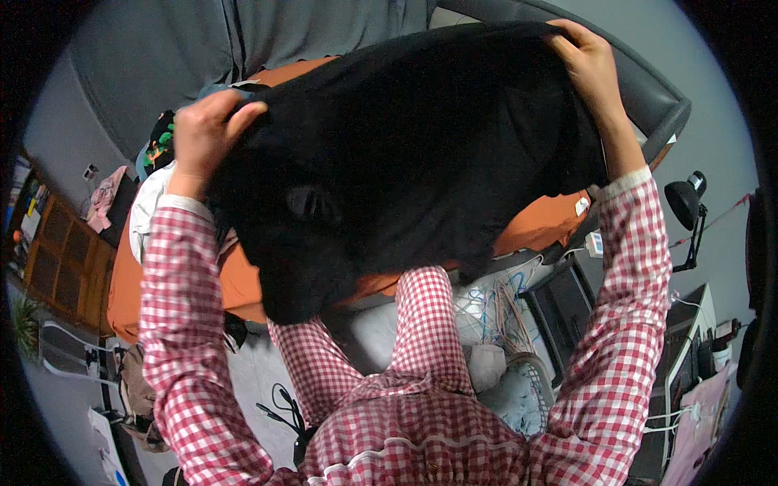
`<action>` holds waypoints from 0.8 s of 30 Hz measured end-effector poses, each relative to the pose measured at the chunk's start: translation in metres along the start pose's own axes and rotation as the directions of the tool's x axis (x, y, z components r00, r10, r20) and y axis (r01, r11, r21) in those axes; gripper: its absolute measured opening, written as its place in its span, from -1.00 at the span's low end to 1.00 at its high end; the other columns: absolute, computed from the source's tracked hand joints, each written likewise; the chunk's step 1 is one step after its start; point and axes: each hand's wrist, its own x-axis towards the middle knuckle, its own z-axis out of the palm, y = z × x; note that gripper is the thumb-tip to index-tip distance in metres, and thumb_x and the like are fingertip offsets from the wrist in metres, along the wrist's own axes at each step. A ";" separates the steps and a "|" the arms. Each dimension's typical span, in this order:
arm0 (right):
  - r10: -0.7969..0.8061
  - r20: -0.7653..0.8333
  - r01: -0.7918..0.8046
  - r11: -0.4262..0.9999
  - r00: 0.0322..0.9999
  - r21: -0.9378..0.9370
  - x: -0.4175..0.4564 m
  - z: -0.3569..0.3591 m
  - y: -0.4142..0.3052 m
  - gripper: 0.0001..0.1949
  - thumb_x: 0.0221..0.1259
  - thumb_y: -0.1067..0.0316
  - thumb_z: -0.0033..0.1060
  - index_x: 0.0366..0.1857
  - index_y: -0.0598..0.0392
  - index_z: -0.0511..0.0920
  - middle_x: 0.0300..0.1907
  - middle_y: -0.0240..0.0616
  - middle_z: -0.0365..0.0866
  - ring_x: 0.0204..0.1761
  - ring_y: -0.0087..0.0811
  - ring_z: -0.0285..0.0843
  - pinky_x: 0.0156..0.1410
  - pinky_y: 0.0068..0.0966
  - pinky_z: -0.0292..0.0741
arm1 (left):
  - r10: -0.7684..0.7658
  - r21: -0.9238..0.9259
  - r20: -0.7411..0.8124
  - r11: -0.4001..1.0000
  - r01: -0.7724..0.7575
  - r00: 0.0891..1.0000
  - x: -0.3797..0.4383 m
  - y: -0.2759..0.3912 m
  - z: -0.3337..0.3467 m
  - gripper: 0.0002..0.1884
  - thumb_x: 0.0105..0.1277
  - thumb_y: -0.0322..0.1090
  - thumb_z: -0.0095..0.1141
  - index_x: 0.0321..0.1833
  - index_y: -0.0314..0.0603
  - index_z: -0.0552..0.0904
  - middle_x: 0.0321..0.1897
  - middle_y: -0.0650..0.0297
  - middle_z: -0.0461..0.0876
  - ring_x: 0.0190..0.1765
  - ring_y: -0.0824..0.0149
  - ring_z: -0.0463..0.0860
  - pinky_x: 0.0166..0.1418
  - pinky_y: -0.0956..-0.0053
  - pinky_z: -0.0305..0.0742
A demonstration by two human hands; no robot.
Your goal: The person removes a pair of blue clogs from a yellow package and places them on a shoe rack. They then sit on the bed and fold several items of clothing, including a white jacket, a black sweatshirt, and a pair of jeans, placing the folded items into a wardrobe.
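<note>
A black garment point(413, 146) hangs stretched between my two raised hands, bearing a small grey print at its lower left. My left hand point(209, 136) grips its upper left corner, thumb pointing right. At the upper right corner, my right hand point(586, 64) pinches the cloth between thumb and fingers. Behind the garment lies a bed with an orange sheet point(237, 285), mostly hidden by the black cloth. White clothing point(152, 206) and a dark piece with a green and orange print point(161, 143) rest on the bed's left end.
Tangled cables point(495, 304) lie on the floor to the right, near a basin point(523, 395) with pale blue contents. A black desk lamp point(687, 203) stands at the right. A wooden cabinet point(64, 243) is at the far left; grey curtains point(164, 67) hang behind the bed.
</note>
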 end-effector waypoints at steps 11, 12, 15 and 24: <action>0.048 0.079 -0.017 0.937 0.996 -0.348 -0.007 0.073 0.064 -0.74 0.16 0.24 0.15 -0.19 0.20 0.59 -0.32 -0.07 0.65 -0.24 -0.23 0.63 -0.09 -0.42 0.48 | -0.432 0.103 0.430 0.896 0.432 0.793 -0.060 -0.067 0.028 -0.71 0.15 -0.16 0.25 -0.29 -0.28 0.60 -0.40 -0.01 0.60 -0.26 -0.05 0.61 -0.20 0.22 0.45; 0.017 0.019 -0.009 0.929 1.000 -0.371 -0.008 0.076 0.080 -0.74 0.17 0.24 0.13 -0.18 0.19 0.59 -0.29 -0.04 0.65 -0.22 -0.18 0.63 -0.08 -0.40 0.48 | -0.438 0.099 0.416 0.893 0.439 0.797 -0.065 -0.072 0.039 -0.72 0.15 -0.17 0.24 -0.28 -0.28 0.60 -0.40 -0.02 0.60 -0.25 -0.06 0.60 -0.19 0.22 0.45; 0.144 0.010 -0.128 0.902 0.989 -0.412 0.002 0.076 0.096 -0.69 0.14 0.16 0.10 -0.11 0.05 0.61 -0.14 -0.02 0.63 -0.04 -0.02 0.57 0.06 -0.23 0.47 | -0.417 0.095 0.262 0.909 0.406 0.871 -0.069 -0.083 0.063 -0.72 0.17 -0.24 0.21 -0.14 -0.24 0.58 -0.28 0.01 0.62 -0.16 -0.06 0.59 -0.11 0.17 0.46; 0.384 0.376 -0.282 0.912 0.843 -0.298 -0.092 0.159 0.081 -0.64 0.13 0.22 0.16 0.00 0.11 0.56 -0.16 0.08 0.61 -0.12 -0.08 0.61 0.01 -0.25 0.50 | -0.670 0.130 0.598 0.622 0.772 0.440 -0.205 -0.028 0.100 -0.30 0.10 0.16 0.25 0.15 -0.27 0.53 -0.03 -0.09 0.61 0.06 0.03 0.60 0.14 0.28 0.45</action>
